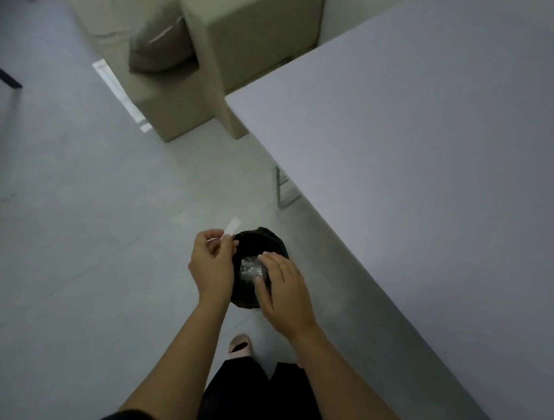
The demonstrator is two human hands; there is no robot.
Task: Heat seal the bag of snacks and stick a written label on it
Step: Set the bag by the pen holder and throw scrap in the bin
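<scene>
I stand over a small black bin (269,238) on the floor. My left hand (211,264) pinches a small white paper strip (232,226) between thumb and fingertips, just left of the bin's rim. My right hand (283,292) hovers over the bin's mouth, palm down and fingers apart. A crumpled piece of clear plastic (250,269) shows inside the bin between my thumb and forefinger; I cannot tell whether they touch it. The bag of snacks is not in view.
A white table (429,172) fills the right side, its edge close to the bin. A beige sofa (212,64) with a grey cushion (164,44) stands behind. My foot in a pink slipper (239,344) is on the grey floor below the bin.
</scene>
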